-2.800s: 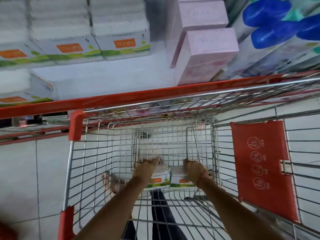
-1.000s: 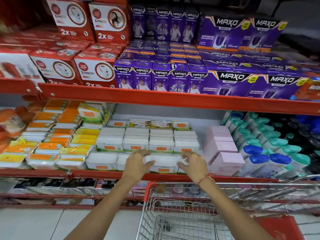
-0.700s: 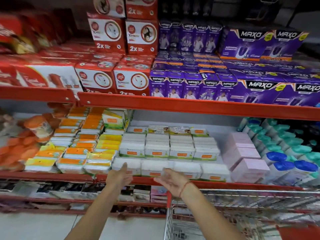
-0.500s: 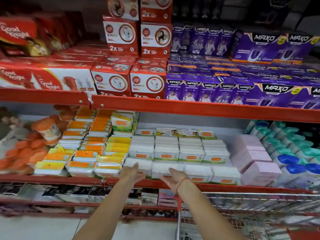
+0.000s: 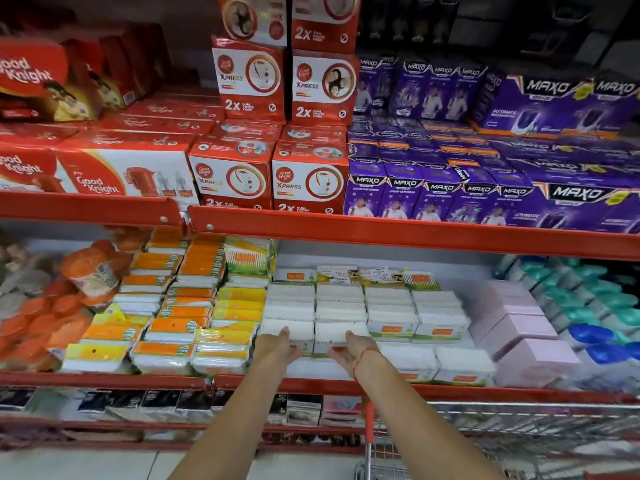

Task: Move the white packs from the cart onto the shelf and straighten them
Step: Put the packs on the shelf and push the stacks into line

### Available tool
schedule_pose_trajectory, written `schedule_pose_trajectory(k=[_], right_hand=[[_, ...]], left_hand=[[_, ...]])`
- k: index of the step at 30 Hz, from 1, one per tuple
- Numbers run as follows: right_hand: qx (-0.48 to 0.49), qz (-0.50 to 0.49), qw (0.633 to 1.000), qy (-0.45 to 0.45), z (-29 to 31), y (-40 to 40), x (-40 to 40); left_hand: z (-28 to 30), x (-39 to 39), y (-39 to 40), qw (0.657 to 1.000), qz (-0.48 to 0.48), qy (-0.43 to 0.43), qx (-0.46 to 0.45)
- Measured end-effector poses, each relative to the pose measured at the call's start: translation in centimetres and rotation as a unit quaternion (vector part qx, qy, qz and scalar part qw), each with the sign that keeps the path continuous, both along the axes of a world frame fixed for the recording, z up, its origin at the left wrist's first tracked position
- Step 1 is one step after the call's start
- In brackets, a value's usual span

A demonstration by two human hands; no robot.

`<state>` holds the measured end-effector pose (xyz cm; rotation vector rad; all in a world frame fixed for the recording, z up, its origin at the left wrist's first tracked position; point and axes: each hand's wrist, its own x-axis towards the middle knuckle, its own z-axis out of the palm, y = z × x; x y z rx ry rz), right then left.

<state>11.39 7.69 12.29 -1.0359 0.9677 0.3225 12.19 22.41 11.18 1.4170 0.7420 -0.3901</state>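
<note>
White packs (image 5: 391,311) with orange labels lie stacked in rows on the middle shelf (image 5: 311,385); two more sit in the front row (image 5: 462,365). My left hand (image 5: 277,346) and my right hand (image 5: 349,349) reach in side by side with flat, spread fingers. Their fingertips touch the front of the left stacks, on either side of one white pack (image 5: 330,336). Neither hand grips anything. The wire cart (image 5: 519,407) stands at the lower right; its inside is out of sight.
Orange and yellow packs (image 5: 173,323) fill the shelf to the left, pink boxes (image 5: 519,327) and blue and teal bottles (image 5: 606,323) to the right. The upper shelf edge (image 5: 381,233) hangs above, carrying red boxes (image 5: 235,174) and purple boxes (image 5: 433,192).
My hands lifted two packs out of the cart, set them on the shelf front and let go. They have since moved left and deeper, up to the left stacks.
</note>
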Motion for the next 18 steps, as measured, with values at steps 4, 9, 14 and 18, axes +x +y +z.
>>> schedule_pose_trajectory(k=[4, 9, 14, 18], right_hand=[[0.005, 0.018, 1.0, -0.01, -0.3, -0.4, -0.6], [0.029, 0.053, 0.998, -0.026, -0.3, -2.6, -3.0], [0.066, 0.081, 0.993, -0.044, -0.8, -7.8, -6.1], [0.042, 0.079, 0.996, -0.007, -1.1, -13.7, -8.2]], left_hand=[[0.0, -0.3, -0.4, 1.0, 0.009, -0.002, 0.0], [-0.2, -2.4, -2.7, 0.999, 0.01, 0.028, -0.016], [0.1, -5.3, -9.0, 0.994, -0.034, 0.053, -0.089], [0.0, -6.7, -13.5, 0.99, -0.073, 0.059, -0.108]])
